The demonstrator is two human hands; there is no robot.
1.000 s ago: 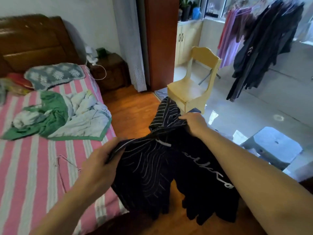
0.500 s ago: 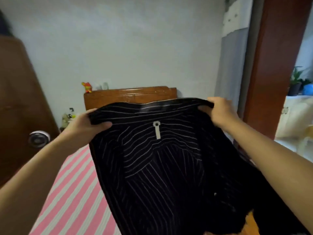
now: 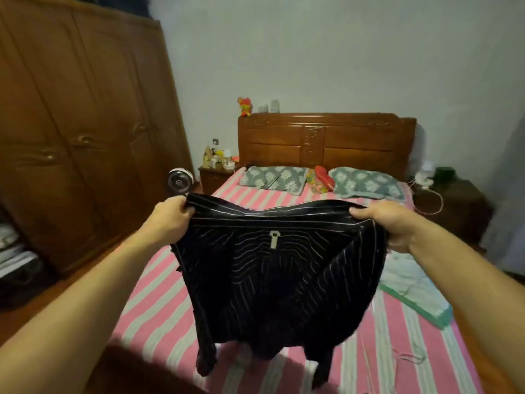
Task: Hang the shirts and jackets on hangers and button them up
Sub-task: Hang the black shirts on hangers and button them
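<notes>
Hands, left [image 3: 167,216] and right [image 3: 380,223], grip striped shirt [image 3: 272,280] spread above bed [image 3: 159,314].

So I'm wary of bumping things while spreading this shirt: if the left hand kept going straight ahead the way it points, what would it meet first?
Probably the small round white fan, which shows just beyond the left hand gripping the black pinstriped shirt. Depth is unclear, so there may be a free gap before it.

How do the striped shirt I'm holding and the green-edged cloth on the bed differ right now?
The black pinstriped shirt is dark and held up over the bed by the left hand and right hand; the green-edged cloth is pale and lies on the striped sheet, untouched. The shirt hangs spread; the cloth is rumpled. Neither is on a hanger.
</notes>
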